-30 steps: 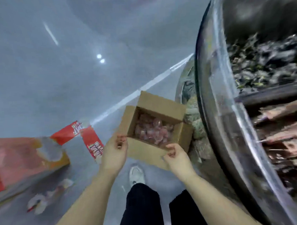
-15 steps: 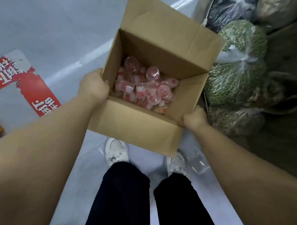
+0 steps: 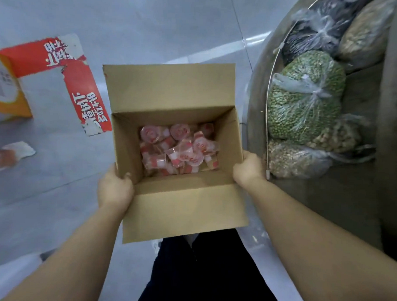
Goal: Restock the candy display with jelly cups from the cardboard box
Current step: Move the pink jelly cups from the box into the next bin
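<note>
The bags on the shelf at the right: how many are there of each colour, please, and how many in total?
Green bag: 1
Dark, nearly black bag: 1
Tan or beige bags: 3
Total: 5 bags that I can tell apart; more may lie hidden behind them or beyond the picture's edge.

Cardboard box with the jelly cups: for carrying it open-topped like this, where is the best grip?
Probably the two short side walls of the cardboard box, one hand from each side, as the left hand and right hand hold it now. The flaps stand open, so gripping the walls keeps it level and the jelly cups inside.
</note>
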The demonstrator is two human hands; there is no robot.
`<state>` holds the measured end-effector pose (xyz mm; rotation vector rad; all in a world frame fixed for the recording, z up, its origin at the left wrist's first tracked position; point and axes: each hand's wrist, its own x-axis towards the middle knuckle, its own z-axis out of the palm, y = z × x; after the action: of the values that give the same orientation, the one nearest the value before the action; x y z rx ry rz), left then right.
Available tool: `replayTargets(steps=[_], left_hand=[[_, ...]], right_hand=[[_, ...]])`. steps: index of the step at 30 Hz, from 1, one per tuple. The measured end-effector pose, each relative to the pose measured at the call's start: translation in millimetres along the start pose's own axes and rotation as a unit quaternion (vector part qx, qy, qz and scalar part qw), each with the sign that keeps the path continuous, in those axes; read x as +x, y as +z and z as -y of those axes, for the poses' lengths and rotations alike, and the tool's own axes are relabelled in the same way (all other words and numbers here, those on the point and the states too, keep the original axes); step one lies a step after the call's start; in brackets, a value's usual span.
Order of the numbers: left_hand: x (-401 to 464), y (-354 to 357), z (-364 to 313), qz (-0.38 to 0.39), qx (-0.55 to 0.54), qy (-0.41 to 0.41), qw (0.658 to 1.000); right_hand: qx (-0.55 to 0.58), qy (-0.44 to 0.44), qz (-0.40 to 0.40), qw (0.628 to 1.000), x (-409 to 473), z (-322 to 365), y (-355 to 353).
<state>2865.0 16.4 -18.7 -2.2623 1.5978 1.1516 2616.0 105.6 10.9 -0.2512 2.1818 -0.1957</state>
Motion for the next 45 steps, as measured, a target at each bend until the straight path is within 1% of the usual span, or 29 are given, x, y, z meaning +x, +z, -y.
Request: replayTargets(steps=[3,5,7,15,18,20,21,22,23,24,25,26,27,28,29,30,31,32,34,36,38,40,41,42,43,44,45], left_hand=[[-22,11,37,0.015,-0.02,-0.029,0.999],[-34,21,58,0.022,-0.043,-0.035,0.998],[-42,34,77,0.025,-0.043,-0.036,0.998],[-68,89,119,0.041,-0.065,-0.035,0.996],[-85,107,125,0.022,-0.061,-0.048,0.997],[-93,111,123,-0.015,-0.07,-0.04,0.997],[-98,110,121,-0.05,-0.077,-0.008,0.996],[-102,108,116,-0.092,-0.073,0.049,0.992],[-106,105,110,-0.13,-0.059,0.122,0.982],[-108,104,102,-0.146,-0.042,0.195,0.969],[-108,105,96,-0.128,-0.028,0.258,0.957],[-104,109,90,-0.082,-0.018,0.299,0.951],[-98,116,86,-0.019,-0.01,0.311,0.95],[-89,125,82,0.047,0.0,0.291,0.956],[-78,135,81,0.105,0.003,0.238,0.966],[-65,145,81,0.147,0.013,0.169,0.975],[-50,155,84,0.167,0.045,0.12,0.978],[-36,165,88,0.178,0.104,0.1,0.973],[-10,181,96,0.191,0.237,0.104,0.947],[6,195,103,0.196,0.307,0.113,0.925],[13,206,107,0.163,0.347,0.141,0.913],[14,213,110,0.112,0.368,0.181,0.905],[13,213,110,0.099,0.364,0.19,0.907],[12,211,110,0.094,0.337,0.186,0.918],[8,207,108,0.095,0.286,0.172,0.938],[0,199,106,0.098,0.213,0.15,0.96],[-10,189,102,0.099,0.124,0.128,0.979]], right_hand=[[-0.043,0.004,0.012,0.999,-14,-24,14],[-0.064,-0.001,0.012,0.998,-18,-42,24],[-0.066,0.001,0.011,0.998,-21,-62,36],[-0.003,0.019,-0.001,1.0,-13,-142,64],[-0.01,0.003,0.006,1.0,-4,-164,69],[0.037,-0.022,-0.012,0.999,-5,-173,67],[0.063,-0.049,-0.053,0.995,-7,-175,65],[0.068,-0.1,-0.112,0.986,-11,-174,63],[0.062,-0.165,-0.159,0.971,-16,-171,63],[0.058,-0.229,-0.173,0.956,-20,-166,65],[0.057,-0.279,-0.15,0.947,-22,-159,70],[0.039,-0.316,-0.102,0.943,-22,-151,79],[-0.005,-0.34,-0.046,0.939,-19,-144,90],[-0.075,-0.352,0.01,0.933,-13,-138,102],[-0.162,-0.358,0.053,0.918,-4,-133,114],[-0.251,-0.362,0.08,0.894,7,-130,125],[-0.332,-0.371,0.09,0.863,20,-128,134],[-0.4,-0.39,0.089,0.825,33,-126,142],[-0.489,-0.438,0.075,0.751,57,-122,156],[-0.535,-0.482,0.06,0.691,74,-120,170],[-0.555,-0.512,0.034,0.655,85,-120,179],[-0.552,-0.538,0.013,0.637,90,-123,181],[-0.546,-0.544,0.009,0.637,90,-124,178],[-0.53,-0.539,0.011,0.655,87,-126,174],[-0.49,-0.525,0.018,0.696,82,-127,169],[-0.418,-0.499,0.029,0.759,74,-129,164],[-0.315,-0.461,0.04,0.829,60,-130,156]])
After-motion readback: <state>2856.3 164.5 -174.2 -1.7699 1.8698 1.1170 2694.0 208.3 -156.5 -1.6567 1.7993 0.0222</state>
